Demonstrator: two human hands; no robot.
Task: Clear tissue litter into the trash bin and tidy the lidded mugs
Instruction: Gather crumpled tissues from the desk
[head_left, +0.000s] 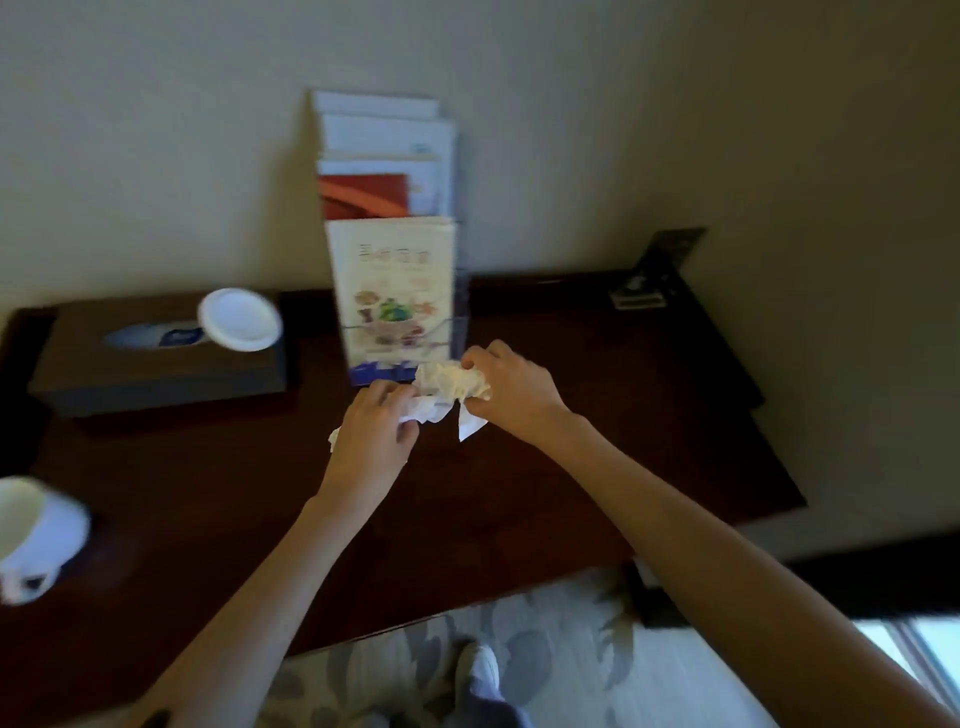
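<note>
Dark table (571, 415) bears tissue box (156, 374), mug (36, 535), brochure rack (400, 291).

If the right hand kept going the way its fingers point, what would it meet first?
Probably the left hand: the right hand points leftward across the crumpled tissue that both hold. Depth is unclear; the brochure stand stands just behind.

The dark wooden desk (597, 415) lies bare across its right half and along its near edge — open room for a hand there. At the back centre a tiered brochure rack (395, 270) stands against the wall, blocking reach behind it. A dark tissue box (156, 374) fills the back left, with a white lid (240, 326) resting on its top. A white mug (36, 535) sits at the left edge — the gap between mug and box is clear.
</note>
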